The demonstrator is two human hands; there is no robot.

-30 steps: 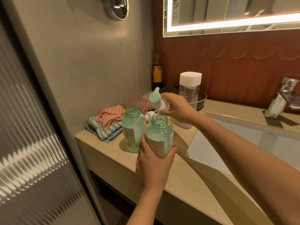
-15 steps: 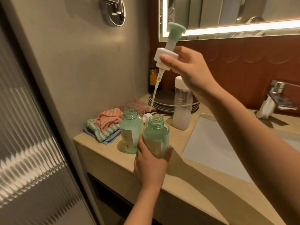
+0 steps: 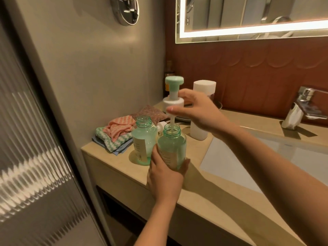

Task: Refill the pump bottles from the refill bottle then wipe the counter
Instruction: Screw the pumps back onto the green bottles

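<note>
Near pump bottle (image 3: pixel 171 150) on the counter (image 3: pixel 204 201) is gripped by the left hand (image 3: pixel 165 178), pump head (image 3: pixel 173 102) pinched above its neck by the right hand (image 3: pixel 197 112). Drips get flung if the tube's snagged.

chrome faucet (image 3: pixel 301 103) beside the sink (image 3: pixel 248 157), lit mirror (image 3: pixel 248 13) above
</note>
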